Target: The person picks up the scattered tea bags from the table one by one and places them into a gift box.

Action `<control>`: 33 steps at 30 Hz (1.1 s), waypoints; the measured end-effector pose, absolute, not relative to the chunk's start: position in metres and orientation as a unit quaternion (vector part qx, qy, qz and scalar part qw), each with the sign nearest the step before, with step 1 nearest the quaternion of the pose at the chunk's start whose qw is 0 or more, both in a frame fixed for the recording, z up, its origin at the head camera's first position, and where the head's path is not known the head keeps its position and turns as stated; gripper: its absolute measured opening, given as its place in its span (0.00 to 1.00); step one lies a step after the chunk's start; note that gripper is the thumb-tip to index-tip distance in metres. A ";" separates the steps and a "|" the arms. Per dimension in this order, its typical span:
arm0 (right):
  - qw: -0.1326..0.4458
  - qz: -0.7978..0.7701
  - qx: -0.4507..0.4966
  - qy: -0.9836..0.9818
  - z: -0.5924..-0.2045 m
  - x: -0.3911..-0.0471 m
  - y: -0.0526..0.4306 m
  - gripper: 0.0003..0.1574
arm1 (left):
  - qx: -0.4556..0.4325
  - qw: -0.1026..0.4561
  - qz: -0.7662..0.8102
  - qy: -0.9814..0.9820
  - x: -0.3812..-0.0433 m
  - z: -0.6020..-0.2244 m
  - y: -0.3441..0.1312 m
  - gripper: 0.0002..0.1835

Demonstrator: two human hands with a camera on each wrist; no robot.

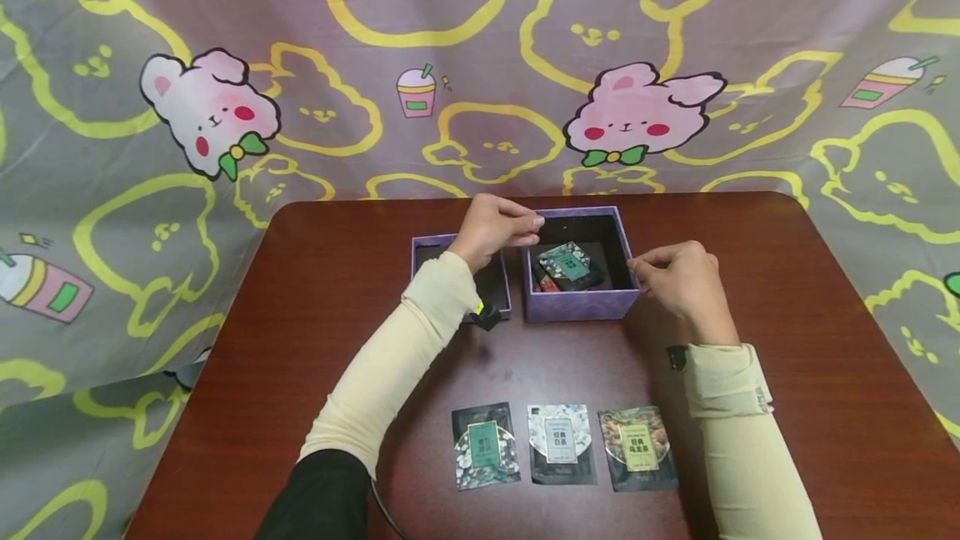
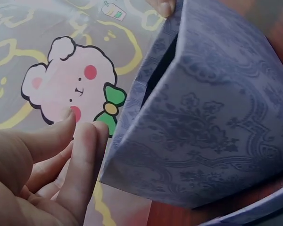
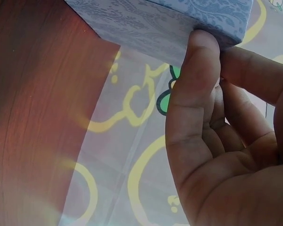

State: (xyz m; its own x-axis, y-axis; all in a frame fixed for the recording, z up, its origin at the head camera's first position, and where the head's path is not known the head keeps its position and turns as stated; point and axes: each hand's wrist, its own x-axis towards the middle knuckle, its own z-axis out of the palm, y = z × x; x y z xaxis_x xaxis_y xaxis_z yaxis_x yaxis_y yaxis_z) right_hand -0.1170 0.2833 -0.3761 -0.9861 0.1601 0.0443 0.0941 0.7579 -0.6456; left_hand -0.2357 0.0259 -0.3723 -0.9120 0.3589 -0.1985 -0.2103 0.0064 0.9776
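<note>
A purple patterned box (image 1: 581,304) with a dark inside stands on the table, holding a green-labelled tea packet (image 1: 566,263) on top of other packets, partly hidden. My right hand (image 1: 686,282) pinches the box's right wall near the rim between thumb and fingers; the right wrist view shows the pinched box corner (image 3: 203,21). Beside the box's left rim is my left hand (image 1: 495,227), thumb and fingers loosely bent. In the left wrist view these fingertips (image 2: 101,129) appear slightly apart from the box wall (image 2: 217,117), with nothing visible between them.
Left of the box lies a shallower purple-edged box part (image 1: 506,294), partly covered by my left arm. Nearer me, a green-labelled packet (image 1: 486,446), a white-labelled packet (image 1: 561,444) and a yellow-labelled packet (image 1: 638,448) form a row. A patterned curtain (image 1: 480,148) hangs behind the table.
</note>
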 end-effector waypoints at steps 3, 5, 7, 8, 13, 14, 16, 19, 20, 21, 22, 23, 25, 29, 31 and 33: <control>0.048 0.339 -0.071 -0.937 -0.375 -0.117 0.283 0.14 | 0.063 0.205 0.700 0.681 -0.234 -0.369 0.023 0.10; 0.048 0.340 -0.071 -0.937 -0.376 -0.118 0.283 0.14 | 0.067 0.207 0.704 0.676 -0.232 -0.367 0.021 0.10; 0.048 0.341 -0.070 -0.936 -0.376 -0.118 0.283 0.14 | 0.070 0.213 0.707 0.670 -0.229 -0.366 0.020 0.10; 0.049 0.341 -0.069 -0.936 -0.376 -0.118 0.283 0.14 | 0.072 0.216 0.706 0.671 -0.227 -0.366 0.019 0.10; 0.049 0.342 -0.066 -0.936 -0.375 -0.117 0.284 0.13 | 0.084 0.236 0.682 0.687 -0.214 -0.364 0.014 0.11; 0.048 0.343 -0.066 -0.936 -0.375 -0.117 0.284 0.14 | 0.086 0.238 0.680 0.688 -0.212 -0.363 0.013 0.11; 0.046 0.343 -0.066 -0.936 -0.375 -0.118 0.284 0.14 | 0.090 0.240 0.679 0.688 -0.208 -0.363 0.011 0.11; 0.047 0.340 -0.067 -0.937 -0.375 -0.117 0.285 0.15 | 0.100 0.238 0.680 0.687 -0.203 -0.361 0.009 0.11; 0.049 0.338 -0.068 -0.937 -0.375 -0.117 0.286 0.15 | 0.104 0.238 0.680 0.685 -0.201 -0.360 0.009 0.11; 0.050 0.338 -0.068 -0.938 -0.375 -0.117 0.286 0.15 | 0.108 0.238 0.679 0.686 -0.200 -0.360 0.009 0.11; 0.051 0.337 -0.067 -0.938 -0.375 -0.117 0.286 0.15 | 0.111 0.238 0.680 0.685 -0.199 -0.359 0.009 0.11; 0.051 0.338 -0.066 -0.937 -0.375 -0.117 0.286 0.15 | 0.112 0.239 0.680 0.684 -0.197 -0.359 0.009 0.11; 0.050 0.341 -0.064 -0.937 -0.375 -0.117 0.286 0.15 | 0.113 0.242 0.681 0.682 -0.194 -0.360 0.008 0.11; 0.046 0.344 -0.065 -0.936 -0.376 -0.117 0.286 0.15 | 0.123 0.252 0.671 0.687 -0.185 -0.362 0.006 0.12; 0.044 0.345 -0.067 -0.935 -0.375 -0.117 0.286 0.15 | 0.128 0.256 0.661 0.694 -0.180 -0.364 0.004 0.11; 0.042 0.345 -0.067 -0.935 -0.375 -0.117 0.286 0.15 | 0.129 0.258 0.650 0.703 -0.175 -0.365 0.001 0.11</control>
State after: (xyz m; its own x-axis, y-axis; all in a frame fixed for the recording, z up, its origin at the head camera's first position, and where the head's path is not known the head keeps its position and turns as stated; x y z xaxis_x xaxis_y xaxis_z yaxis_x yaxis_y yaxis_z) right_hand -0.1172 0.2863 -0.3750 -0.9874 0.1549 0.0328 0.0965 0.7533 -0.6506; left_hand -0.1747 0.0012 -0.3649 -0.8332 0.5171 -0.1957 -0.1552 0.1209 0.9804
